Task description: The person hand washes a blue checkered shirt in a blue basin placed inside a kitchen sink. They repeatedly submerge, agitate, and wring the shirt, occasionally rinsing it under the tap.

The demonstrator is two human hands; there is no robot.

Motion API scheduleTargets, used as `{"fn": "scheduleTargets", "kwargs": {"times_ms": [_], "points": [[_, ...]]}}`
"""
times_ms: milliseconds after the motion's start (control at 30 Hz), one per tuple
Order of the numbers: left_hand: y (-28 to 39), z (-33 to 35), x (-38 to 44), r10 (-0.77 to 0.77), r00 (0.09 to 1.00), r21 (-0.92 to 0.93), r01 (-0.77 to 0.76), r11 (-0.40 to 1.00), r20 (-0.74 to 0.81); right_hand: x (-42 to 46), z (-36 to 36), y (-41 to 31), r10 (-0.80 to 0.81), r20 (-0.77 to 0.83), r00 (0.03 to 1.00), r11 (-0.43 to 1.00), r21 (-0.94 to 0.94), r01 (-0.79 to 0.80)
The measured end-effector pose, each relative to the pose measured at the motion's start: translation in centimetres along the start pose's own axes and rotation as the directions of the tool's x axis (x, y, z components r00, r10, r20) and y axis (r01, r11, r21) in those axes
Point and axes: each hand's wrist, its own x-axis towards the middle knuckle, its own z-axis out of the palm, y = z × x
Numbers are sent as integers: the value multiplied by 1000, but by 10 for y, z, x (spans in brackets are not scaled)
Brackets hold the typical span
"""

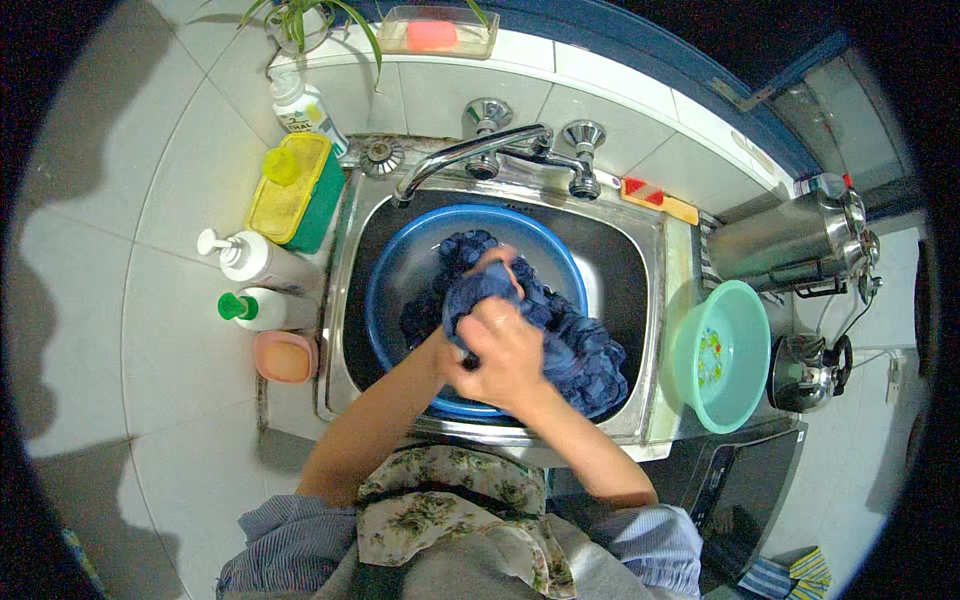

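Note:
Dark blue cloth (pixel 581 367), bunched and wet-looking, fills much of a blue plastic basin (pixel 375 300) standing in the metal sink (pixel 334 300). Part of it hangs over the basin's right rim. My right hand (pixel 499 356) is closed on a raised fold of the cloth. Just beyond it, my left hand (pixel 499 262) is partly covered by the cloth and blurred, with its fingers around the same bundle. Over the far side of the basin reaches the spout of a chrome wall tap (pixel 472 146).
Left of the sink stand a green container with yellow lid (pixel 289 199), white pump bottles (pixel 251 259) and a pink soap dish (pixel 285 356). On the right are a mint-green bowl (pixel 724 356), a steel kettle (pixel 802 373) and a brush (pixel 656 199). A clear soap tray (pixel 480 34) sits on the ledge.

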Motion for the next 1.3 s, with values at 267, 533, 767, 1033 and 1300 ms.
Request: {"fn": "scheduleTargets", "kwargs": {"times_ms": [267, 533, 767, 1033, 1300], "points": [[-25, 36, -4, -192, 823, 115, 296, 948, -535, 6, 14, 71, 488, -26, 872, 855, -189, -484], [-17, 53, -5, -205, 858, 235, 346, 908, -470, -3, -6, 82, 709, 48, 704, 702, -144, -698], [20, 17, -4, -328, 940, -292, 289, 912, -93, -11, -34, 79, 725, 448, 523, 73, 705, -705], [-1, -2, -10, -101, 991, -104, 92, 990, -87, 11, -47, 72, 728, 118, 675, 243, 876, -416], [-34, 11, -1, -178, 945, -195, 126, 973, -274, -4, 34, 60, 273, 18, 962, 951, -157, -267]]}}
